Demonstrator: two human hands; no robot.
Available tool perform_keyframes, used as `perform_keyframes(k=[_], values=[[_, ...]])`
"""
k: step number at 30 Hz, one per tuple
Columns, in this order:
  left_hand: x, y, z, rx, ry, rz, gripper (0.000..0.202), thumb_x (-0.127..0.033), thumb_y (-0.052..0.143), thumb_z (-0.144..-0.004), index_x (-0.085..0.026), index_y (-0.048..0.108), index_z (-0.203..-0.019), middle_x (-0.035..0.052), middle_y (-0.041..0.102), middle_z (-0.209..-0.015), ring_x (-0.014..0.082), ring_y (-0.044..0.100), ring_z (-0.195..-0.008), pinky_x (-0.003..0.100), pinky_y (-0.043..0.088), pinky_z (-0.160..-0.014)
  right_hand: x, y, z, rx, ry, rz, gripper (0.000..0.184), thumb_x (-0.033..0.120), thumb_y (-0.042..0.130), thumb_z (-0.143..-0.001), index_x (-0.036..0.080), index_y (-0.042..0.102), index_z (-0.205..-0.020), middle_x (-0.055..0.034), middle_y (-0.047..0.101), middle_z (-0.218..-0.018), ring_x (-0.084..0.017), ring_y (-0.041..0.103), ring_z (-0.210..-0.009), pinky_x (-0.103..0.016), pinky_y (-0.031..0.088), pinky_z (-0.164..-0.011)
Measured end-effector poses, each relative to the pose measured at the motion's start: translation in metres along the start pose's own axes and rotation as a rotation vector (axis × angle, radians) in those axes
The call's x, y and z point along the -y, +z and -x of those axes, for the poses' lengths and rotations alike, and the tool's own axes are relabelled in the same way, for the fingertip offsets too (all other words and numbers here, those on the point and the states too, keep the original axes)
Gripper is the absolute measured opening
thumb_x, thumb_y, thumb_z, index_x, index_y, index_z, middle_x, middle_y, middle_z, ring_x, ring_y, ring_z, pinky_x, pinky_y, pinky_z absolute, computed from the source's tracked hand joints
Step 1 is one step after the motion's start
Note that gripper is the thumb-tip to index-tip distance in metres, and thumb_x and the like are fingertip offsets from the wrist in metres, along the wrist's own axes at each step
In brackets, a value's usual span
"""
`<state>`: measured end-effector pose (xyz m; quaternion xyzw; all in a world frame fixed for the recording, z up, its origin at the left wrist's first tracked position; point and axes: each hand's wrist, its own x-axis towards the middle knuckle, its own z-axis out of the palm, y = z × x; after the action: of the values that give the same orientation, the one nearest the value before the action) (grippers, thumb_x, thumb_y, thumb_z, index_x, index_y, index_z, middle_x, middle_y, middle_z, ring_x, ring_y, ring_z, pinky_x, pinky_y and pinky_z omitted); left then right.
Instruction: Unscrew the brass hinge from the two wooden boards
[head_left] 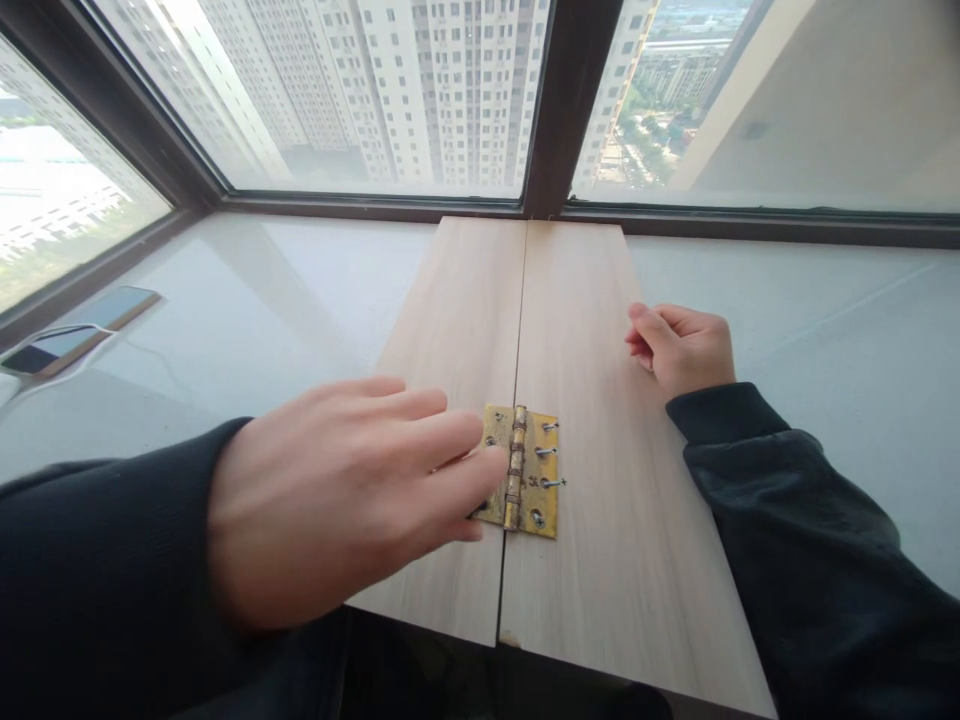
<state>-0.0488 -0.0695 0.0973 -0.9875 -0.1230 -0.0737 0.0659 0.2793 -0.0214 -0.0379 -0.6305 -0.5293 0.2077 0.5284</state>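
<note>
Two pale wooden boards lie side by side on a white windowsill, joined near the front by a brass hinge. Several screws stick up from the hinge's right leaf. My left hand is stretched out flat, fingers together, with the fingertips covering the hinge's left leaf. My right hand rests at the right board's right edge, fingers curled inward in a loose fist. I cannot make out anything inside it. Both arms wear dark sleeves.
A phone with a white cable lies on the sill at the far left. Dark window frames run along the back and left. The boards' front edge overhangs the sill toward me.
</note>
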Motion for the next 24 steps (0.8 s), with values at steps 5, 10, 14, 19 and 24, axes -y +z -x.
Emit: perform_keyframes(k=[5, 10, 14, 19, 24], values=[[-0.003, -0.003, 0.000, 0.021, 0.048, 0.111, 0.023, -0.012, 0.043, -0.094, -0.017, 0.064, -0.101, 0.0045, 0.067, -0.082, 0.0168, 0.052, -0.065, 0.031, 0.039, -0.058, 0.001, 0.002, 0.001, -0.017, -0.035, 0.032, 0.036, 0.043, 0.061, -0.090, 0.015, 0.058, -0.067, 0.0071, 0.053, -0.055, -0.006, 0.049, -0.046, -0.020, 0.043, -0.046], [-0.005, -0.009, -0.006, 0.015, 0.040, 0.072, 0.029, -0.012, 0.038, -0.097, -0.017, 0.067, -0.092, 0.0026, 0.063, -0.069, 0.0180, 0.050, -0.062, 0.033, 0.035, -0.055, 0.006, 0.003, 0.003, -0.026, -0.039, 0.030, 0.037, 0.043, 0.064, -0.088, 0.015, 0.059, -0.064, 0.0066, 0.054, -0.053, -0.006, 0.049, -0.046, -0.020, 0.042, -0.045], [-0.005, -0.013, -0.009, 0.045, 0.031, 0.027, 0.030, -0.009, 0.039, -0.095, -0.018, 0.066, -0.087, 0.0008, 0.057, -0.061, 0.0183, 0.045, -0.060, 0.034, 0.029, -0.055, 0.012, 0.002, 0.003, -0.030, -0.028, 0.007, 0.039, 0.044, 0.065, -0.085, 0.016, 0.060, -0.058, 0.0038, 0.054, -0.048, -0.007, 0.047, -0.043, -0.022, 0.036, -0.040], [-0.006, -0.006, -0.014, 0.043, 0.038, 0.015, 0.029, -0.027, 0.048, -0.097, -0.018, 0.057, -0.071, -0.0007, 0.052, -0.059, 0.0163, 0.041, -0.058, 0.034, 0.026, -0.055, 0.015, 0.002, 0.005, -0.008, -0.002, 0.007, 0.036, 0.041, 0.064, -0.088, 0.015, 0.059, -0.063, 0.0065, 0.052, -0.050, -0.006, 0.045, -0.042, -0.020, 0.037, -0.041], [-0.009, 0.004, -0.022, 0.004, -0.084, -0.114, 0.044, -0.042, 0.050, -0.096, -0.019, 0.049, -0.059, -0.0016, 0.045, -0.051, 0.0150, 0.041, -0.052, 0.032, 0.024, -0.051, 0.014, 0.000, 0.007, 0.026, 0.014, 0.021, 0.034, 0.039, 0.061, -0.091, 0.015, 0.058, -0.068, 0.0073, 0.052, -0.055, -0.005, 0.046, -0.045, -0.019, 0.040, -0.044]])
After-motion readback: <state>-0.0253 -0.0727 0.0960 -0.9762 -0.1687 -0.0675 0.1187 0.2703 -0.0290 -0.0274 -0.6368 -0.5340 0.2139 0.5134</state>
